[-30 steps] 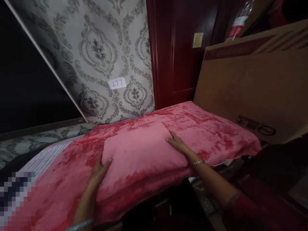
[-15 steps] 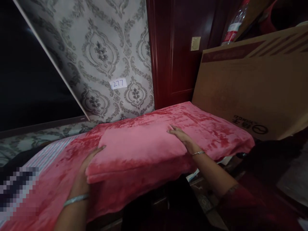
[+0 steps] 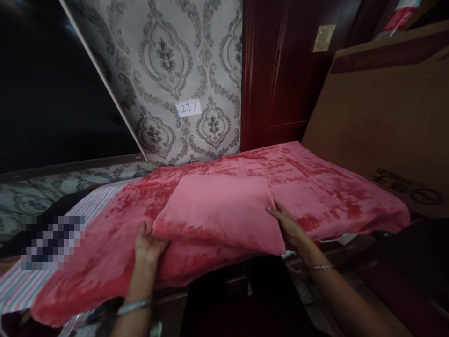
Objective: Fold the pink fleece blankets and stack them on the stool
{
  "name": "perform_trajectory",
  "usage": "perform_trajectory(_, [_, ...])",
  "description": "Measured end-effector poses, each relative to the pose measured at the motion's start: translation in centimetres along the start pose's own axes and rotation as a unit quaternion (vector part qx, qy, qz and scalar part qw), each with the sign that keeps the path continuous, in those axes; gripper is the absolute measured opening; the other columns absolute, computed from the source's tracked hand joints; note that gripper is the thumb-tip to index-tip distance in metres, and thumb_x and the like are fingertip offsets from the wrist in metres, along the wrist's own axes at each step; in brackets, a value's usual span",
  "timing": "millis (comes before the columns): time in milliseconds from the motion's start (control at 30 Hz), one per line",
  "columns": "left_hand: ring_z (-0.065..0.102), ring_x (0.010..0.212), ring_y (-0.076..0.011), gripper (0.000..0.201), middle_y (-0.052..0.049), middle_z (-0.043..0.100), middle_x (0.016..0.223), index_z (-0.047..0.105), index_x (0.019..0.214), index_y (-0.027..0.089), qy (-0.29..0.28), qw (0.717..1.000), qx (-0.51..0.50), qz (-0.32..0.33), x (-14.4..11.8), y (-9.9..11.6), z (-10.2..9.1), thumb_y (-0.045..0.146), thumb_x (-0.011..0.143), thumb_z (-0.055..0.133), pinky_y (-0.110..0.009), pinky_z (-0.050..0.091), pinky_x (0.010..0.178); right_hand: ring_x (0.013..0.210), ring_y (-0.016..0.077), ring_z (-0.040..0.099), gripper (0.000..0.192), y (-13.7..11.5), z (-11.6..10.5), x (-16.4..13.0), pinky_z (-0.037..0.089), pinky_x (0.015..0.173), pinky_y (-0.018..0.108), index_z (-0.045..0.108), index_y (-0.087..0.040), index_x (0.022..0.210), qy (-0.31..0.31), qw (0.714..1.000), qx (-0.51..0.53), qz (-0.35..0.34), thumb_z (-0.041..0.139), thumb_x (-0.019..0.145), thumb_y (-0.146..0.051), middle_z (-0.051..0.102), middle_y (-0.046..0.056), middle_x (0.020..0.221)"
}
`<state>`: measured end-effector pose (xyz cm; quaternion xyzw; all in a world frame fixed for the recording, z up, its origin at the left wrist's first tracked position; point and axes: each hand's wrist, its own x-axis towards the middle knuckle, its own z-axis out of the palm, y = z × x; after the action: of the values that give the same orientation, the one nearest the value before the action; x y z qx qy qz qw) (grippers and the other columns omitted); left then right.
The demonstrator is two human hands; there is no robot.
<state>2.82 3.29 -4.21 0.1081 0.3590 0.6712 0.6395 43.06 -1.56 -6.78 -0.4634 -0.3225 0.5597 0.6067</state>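
One folded plush cloth [image 3: 224, 203], pink, red-tinged front | left grip [image 3: 151, 242]: spread under corner | right grip [image 3: 283, 220]: pinching side edge

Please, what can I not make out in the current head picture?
All in the head view:
left hand: some fingers hidden under the folded pink cloth;
right hand: some fingers hidden, apparently beneath the cloth;
bottle: top cut off by the upper edge;
carton lettering: blurred.
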Motion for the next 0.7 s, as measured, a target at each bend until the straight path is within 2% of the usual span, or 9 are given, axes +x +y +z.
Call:
perform_trajectory(67, [0.075, 0.092, -0.0253, 0.044, -0.012, 0.078, 0.102, 0.063, 0.125, 0.018, -0.016, 1.000, -0.021, -0.014, -2.0, -0.9, -0.1, 0.044, 0.098, 0.041, -0.040, 0.061, 0.082, 0.120, 0.0317, 0.064, 0.071, 0.1, -0.2, -0.1, 0.049, 0.106, 0.049, 0.056, -0.027, 0.135, -0.006, 1.000, -0.013, -0.004, 0.079, 0.071, -0.049, 0.068, 0.008, 0.131])
perform_trajectory(167, [0.074, 0.097, -0.0236, 0.032, -0.009, 0.077, 0.109, 0.065, 0.123, 0.023, -0.043, 0.998, -0.017, -0.042, -4.8, -2.9, 1.0, 0.033, 0.096, 0.051, -0.041, 0.060, 0.086, 0.126, 0.0307, 0.059, 0.075, 0.0, -0.2, -0.2, 0.047, 0.109, 0.049, 0.051, -0.030, 0.142, -0.006, 0.999, -0.039, -0.010, 0.076, 0.076, -0.054, 0.061, 0.007, 0.140])
perform_trajectory(300, [0.074, 0.082, -0.0184, 0.029, -0.003, 0.078, 0.095, 0.067, 0.115, 0.021, 0.007, 0.998, 0.009, -0.058, -6.0, -5.6, 4.3, 0.013, 0.088, 0.060, -0.033, 0.061, 0.079, 0.133, 0.0287, 0.053, 0.086, -0.4, 0.4, -0.1, 0.043, 0.113, 0.047, 0.040, -0.035, 0.151, -0.018, 0.997, -0.061, -0.041, 0.077, 0.075, -0.050, 0.054, 0.004, 0.149])
perform_trajectory(433, [0.068, 0.064, -0.0142, 0.021, 0.000, 0.074, 0.074, 0.070, 0.091, 0.017, 0.108, 0.993, 0.052, 0.004, -5.2, -6.2, 7.2, 0.003, 0.079, 0.060, -0.023, 0.057, 0.064, 0.135, 0.0303, 0.051, 0.102, -1.5, 1.9, -0.6, 0.043, 0.113, 0.048, 0.030, -0.033, 0.157, 0.006, 0.995, -0.079, -0.062, 0.081, 0.070, -0.048, 0.048, 0.006, 0.153])
perform_trajectory(467, [0.067, 0.062, -0.0132, 0.020, 0.000, 0.073, 0.072, 0.071, 0.086, 0.016, 0.117, 0.991, 0.060, 0.031, -5.0, -5.8, 7.6, 0.002, 0.078, 0.059, -0.021, 0.056, 0.063, 0.136, 0.0302, 0.050, 0.104, -1.8, 2.2, -1.0, 0.043, 0.112, 0.047, 0.027, -0.034, 0.158, 0.013, 0.994, -0.081, -0.071, 0.081, 0.071, -0.049, 0.045, 0.005, 0.155])
perform_trajectory(533, [0.066, 0.063, -0.0121, 0.018, 0.001, 0.073, 0.072, 0.071, 0.083, 0.015, 0.096, 0.990, 0.068, 0.082, -4.7, -4.6, 8.2, 0.003, 0.076, 0.060, -0.020, 0.055, 0.064, 0.137, 0.0290, 0.049, 0.106, -2.1, 2.1, -2.0, 0.045, 0.111, 0.045, 0.024, -0.036, 0.159, 0.011, 0.993, -0.084, -0.084, 0.080, 0.072, -0.051, 0.041, 0.004, 0.158])
perform_trajectory(600, [0.065, 0.062, -0.0114, 0.017, 0.001, 0.073, 0.073, 0.072, 0.082, 0.014, 0.082, 0.989, 0.068, 0.101, -4.7, -3.3, 8.0, 0.003, 0.075, 0.061, -0.020, 0.055, 0.066, 0.126, 0.0286, 0.059, 0.103, -2.2, 1.0, -2.9, 0.052, 0.102, 0.044, 0.027, -0.034, 0.159, -0.018, 0.992, -0.110, -0.060, 0.080, 0.072, -0.054, 0.052, 0.007, 0.149])
perform_trajectory(667, [0.063, 0.058, -0.0112, 0.015, 0.001, 0.071, 0.069, 0.071, 0.080, 0.015, 0.116, 0.988, 0.069, 0.080, -4.9, -2.6, 7.0, 0.004, 0.076, 0.062, -0.021, 0.055, 0.065, 0.096, 0.0283, 0.071, 0.094, -2.4, -0.8, -3.0, 0.059, 0.082, 0.043, 0.042, -0.026, 0.152, -0.054, 0.982, -0.179, -0.014, 0.078, 0.071, -0.058, 0.071, 0.010, 0.118])
perform_trajectory(700, [0.063, 0.058, -0.0116, 0.015, 0.001, 0.071, 0.069, 0.071, 0.080, 0.015, 0.136, 0.987, 0.068, 0.060, -5.1, -2.5, 6.2, 0.003, 0.077, 0.061, -0.021, 0.055, 0.064, 0.081, 0.0271, 0.071, 0.085, -2.6, -1.7, -2.6, 0.059, 0.073, 0.041, 0.052, -0.022, 0.145, -0.061, 0.974, -0.220, -0.006, 0.076, 0.071, -0.059, 0.075, 0.009, 0.099])
